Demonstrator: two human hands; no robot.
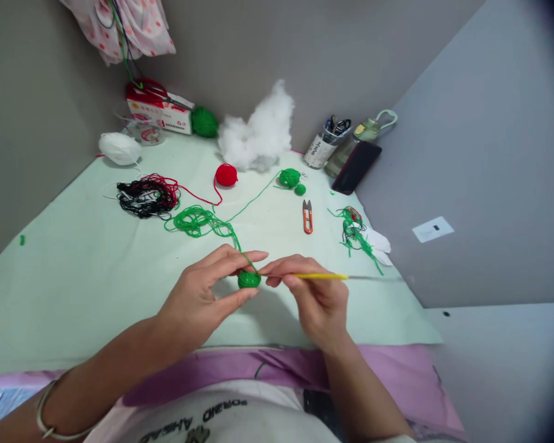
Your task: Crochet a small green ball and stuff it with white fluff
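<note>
Between the thumb and fingers of my left hand [207, 286] is a small round green crochet piece [249, 280]. A strand of green yarn [234, 237] runs from it over the left fingers to a loose tangle of green yarn [194, 221] on the table. My right hand [316, 298] grips a crochet hook [323, 276] by its yellow handle, held nearly level. The hook's tip meets the right edge of the green piece; the exact stitch is too small to make out.
Orange thread snips [308, 218] lie beyond my right hand. Farther back are a red yarn ball [226, 175], a green yarn ball [289, 178], white stuffing [258, 132] and black yarn [145, 197]. A phone [356, 167] leans at the right, near yarn scraps [357, 234].
</note>
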